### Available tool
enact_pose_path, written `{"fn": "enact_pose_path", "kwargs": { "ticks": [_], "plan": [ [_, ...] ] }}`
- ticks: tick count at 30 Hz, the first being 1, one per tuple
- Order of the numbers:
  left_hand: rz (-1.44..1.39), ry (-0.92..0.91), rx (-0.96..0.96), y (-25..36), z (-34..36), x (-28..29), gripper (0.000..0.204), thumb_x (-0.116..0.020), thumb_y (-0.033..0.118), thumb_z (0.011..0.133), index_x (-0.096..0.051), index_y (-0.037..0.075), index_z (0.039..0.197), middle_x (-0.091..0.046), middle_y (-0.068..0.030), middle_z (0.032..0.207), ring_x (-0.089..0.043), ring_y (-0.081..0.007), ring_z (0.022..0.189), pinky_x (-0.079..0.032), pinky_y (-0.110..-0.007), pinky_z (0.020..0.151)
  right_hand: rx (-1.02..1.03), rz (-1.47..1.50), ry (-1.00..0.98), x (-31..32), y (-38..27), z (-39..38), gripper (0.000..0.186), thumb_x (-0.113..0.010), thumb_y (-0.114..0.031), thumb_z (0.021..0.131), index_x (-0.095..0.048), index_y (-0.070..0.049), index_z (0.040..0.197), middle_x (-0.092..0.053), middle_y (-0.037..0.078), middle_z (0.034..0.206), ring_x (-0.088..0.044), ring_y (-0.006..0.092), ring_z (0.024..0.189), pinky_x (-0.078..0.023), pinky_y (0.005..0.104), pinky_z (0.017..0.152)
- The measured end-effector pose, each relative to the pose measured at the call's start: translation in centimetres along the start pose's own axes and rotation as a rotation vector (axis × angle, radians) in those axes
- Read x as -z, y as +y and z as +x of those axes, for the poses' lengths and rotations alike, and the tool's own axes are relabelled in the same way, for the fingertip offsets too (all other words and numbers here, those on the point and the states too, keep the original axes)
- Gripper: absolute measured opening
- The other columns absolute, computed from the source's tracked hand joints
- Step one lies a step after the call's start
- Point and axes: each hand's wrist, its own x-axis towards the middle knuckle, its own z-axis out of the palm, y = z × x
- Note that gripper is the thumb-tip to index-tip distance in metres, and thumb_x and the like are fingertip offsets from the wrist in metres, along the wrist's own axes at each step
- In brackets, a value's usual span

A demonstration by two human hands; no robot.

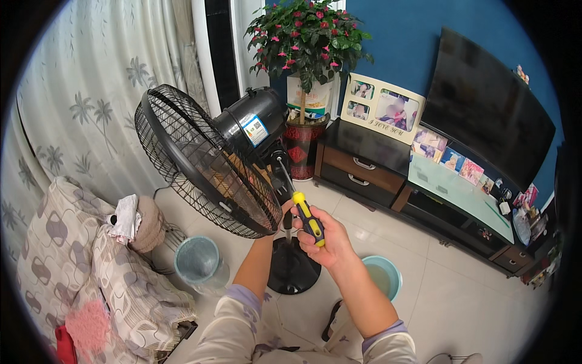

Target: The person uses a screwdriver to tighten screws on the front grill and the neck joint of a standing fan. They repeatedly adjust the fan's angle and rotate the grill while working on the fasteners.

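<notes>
A black pedestal fan (209, 161) stands before me, its round cage tilted toward the left and its motor housing behind it. My right hand (327, 238) is closed around the yellow and black handle of a screwdriver (308, 219). The metal shaft slants up to the left, and its tip meets the fan's neck below the motor housing. Partly hidden by the cage and the right hand, my left hand (284, 217) grips the fan's pole at the neck. The round black base (295, 273) rests on the floor under it.
A teal basin (395, 276) sits on the floor right of the base, and a pale blue bin (198, 258) to its left. A patterned sofa (136, 282) fills the lower left. Behind are a potted plant (306, 30), a low cabinet (364, 161) and a television (488, 100).
</notes>
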Motion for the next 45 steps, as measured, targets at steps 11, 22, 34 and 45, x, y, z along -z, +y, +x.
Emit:
{"fn": "enact_pose_path", "kwargs": {
  "ticks": [11, 22, 34, 45],
  "plan": [
    [0.188, 0.091, -0.132, 0.8, -1.0, -1.9, 0.063, -0.068, 0.005, 0.073, -0.034, 0.007, 0.126, -0.045, -0.0064, 0.113, -0.043, -0.0177, 0.105, -0.036, -0.031, 0.092, 0.056, -0.721, 0.316, -3.9, -3.7, -1.7, 0.021, -0.044, -0.020, 0.089, -0.048, -0.001, 0.094, -0.053, 0.008, 0.070, -0.041, 0.0111, 0.039, -0.025, 0.0221, 0.032],
    [0.296, 0.157, -0.175, 2.3, -1.6, -2.5, 0.067, -0.069, 0.004, 0.072, -0.031, 0.007, 0.129, -0.043, -0.0074, 0.116, -0.041, -0.0189, 0.108, -0.035, -0.031, 0.094, 0.768, -2.269, 0.399, -1.6, -3.9, -2.1, 0.020, -0.054, -0.015, 0.081, -0.054, -0.002, 0.096, -0.055, 0.009, 0.066, -0.050, 0.0218, 0.043, -0.038, 0.0314, 0.041],
    [-0.251, 0.150, 0.146, 3.1, -4.7, -1.8, 0.059, -0.059, 0.029, 0.081, -0.035, 0.004, 0.128, -0.042, -0.0113, 0.127, -0.043, -0.0261, 0.114, -0.036, -0.037, 0.095, 0.720, -2.042, 0.636, -2.8, -5.3, -3.0, 0.033, -0.066, -0.012, 0.068, -0.058, 0.000, 0.098, -0.056, 0.018, 0.083, -0.059, 0.0346, 0.072, -0.047, 0.0418, 0.065],
    [-0.996, 0.251, 0.031, 9.5, -3.1, 7.5, 0.054, -0.033, 0.050, 0.089, -0.045, 0.011, 0.125, -0.051, -0.0103, 0.121, -0.049, -0.0271, 0.110, -0.038, -0.042, 0.095, 0.522, -1.803, 0.616, -1.4, -4.0, -2.1, 0.023, -0.061, -0.015, 0.074, -0.055, 0.003, 0.086, -0.057, 0.022, 0.078, -0.058, 0.0411, 0.072, -0.046, 0.0478, 0.067]
  ]
}}
